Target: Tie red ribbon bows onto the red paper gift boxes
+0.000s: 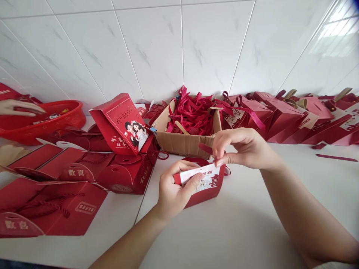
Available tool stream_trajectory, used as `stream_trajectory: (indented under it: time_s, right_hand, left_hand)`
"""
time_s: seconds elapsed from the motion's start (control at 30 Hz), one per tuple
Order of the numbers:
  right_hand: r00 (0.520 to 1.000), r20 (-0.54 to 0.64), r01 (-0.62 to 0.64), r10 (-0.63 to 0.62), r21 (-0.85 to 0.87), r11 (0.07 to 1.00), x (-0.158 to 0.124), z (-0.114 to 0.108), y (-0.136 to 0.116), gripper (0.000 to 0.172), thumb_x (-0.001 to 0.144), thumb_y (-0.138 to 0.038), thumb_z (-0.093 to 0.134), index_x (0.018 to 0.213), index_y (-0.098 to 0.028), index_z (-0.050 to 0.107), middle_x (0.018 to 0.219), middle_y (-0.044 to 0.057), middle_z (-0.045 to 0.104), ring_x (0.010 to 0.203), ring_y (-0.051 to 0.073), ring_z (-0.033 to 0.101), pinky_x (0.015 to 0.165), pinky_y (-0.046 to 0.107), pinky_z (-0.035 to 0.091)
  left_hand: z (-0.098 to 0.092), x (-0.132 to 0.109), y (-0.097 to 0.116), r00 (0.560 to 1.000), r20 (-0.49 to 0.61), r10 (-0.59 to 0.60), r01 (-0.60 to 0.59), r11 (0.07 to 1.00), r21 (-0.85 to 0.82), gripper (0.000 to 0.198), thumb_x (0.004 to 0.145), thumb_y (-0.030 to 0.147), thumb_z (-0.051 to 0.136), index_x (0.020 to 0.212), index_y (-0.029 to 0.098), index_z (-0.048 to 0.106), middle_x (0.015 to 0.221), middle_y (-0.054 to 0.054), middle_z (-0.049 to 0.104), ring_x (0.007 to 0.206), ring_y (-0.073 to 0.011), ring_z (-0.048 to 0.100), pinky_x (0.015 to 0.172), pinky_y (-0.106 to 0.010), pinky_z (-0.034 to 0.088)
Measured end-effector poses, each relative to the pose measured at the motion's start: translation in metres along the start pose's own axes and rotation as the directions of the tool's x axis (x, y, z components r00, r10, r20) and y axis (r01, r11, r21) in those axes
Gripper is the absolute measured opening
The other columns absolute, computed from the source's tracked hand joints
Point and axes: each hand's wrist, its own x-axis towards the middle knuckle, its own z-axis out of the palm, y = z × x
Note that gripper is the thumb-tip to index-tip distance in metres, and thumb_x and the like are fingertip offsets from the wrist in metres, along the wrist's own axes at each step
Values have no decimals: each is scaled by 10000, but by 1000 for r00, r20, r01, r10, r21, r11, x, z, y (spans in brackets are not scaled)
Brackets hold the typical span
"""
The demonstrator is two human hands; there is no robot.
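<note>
Above the white table, a small red gift box (206, 196) with a white printed card (209, 182) on its front is tilted in front of me. My left hand (175, 186) is closed round the box's left side, its thumb pressed on the card. At the box's top right edge, my right hand (238, 149) pinches a dark red ribbon (206, 148), with one end sticking out to the left of the fingers. The pinched part is hidden by the fingertips. Just behind my hands stands a cardboard box (182, 142) heaped with crimson ribbons (193, 112).
Finished-looking red boxes with bows (283, 116) line the tiled wall at right. Larger red boxes with rope handles (70, 207) fill the left, one with a cartoon couple (120, 123) standing on top. Another person's hand (21, 107) is over a red plastic basket (71, 116).
</note>
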Motion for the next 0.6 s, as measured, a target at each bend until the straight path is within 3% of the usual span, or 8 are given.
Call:
stream_trajectory:
  time_s: [0.13,0.37,0.6]
  right_hand:
    - [992,127,42,-17,-196,980,-3,0,-14,33,791,-174,705,787,-179,673,752,27,653,687,122,562,662,264,466]
    - [989,139,90,-51,-292,952,1,9,-15,89,837,-218,666,769,-161,672,734,25,638,698,110,519,694,262,416]
    - [992,92,114,-89,-313,943,4,15,-11,50,830,-184,669,788,-157,671,754,21,628,705,101,525,709,256,404]
  left_hand:
    - [2,0,1,999,-26,-31,30,999,-35,111,729,219,725,776,176,635,785,-5,701,742,-127,666,664,-194,535]
    - [3,2,-2,998,-42,-49,44,994,-103,103,712,210,744,756,170,659,789,-6,703,737,-113,668,662,-175,537]
    - [2,3,-3,999,21,26,-22,988,-155,52,754,192,707,801,175,695,826,-22,707,776,-116,664,699,-189,539]
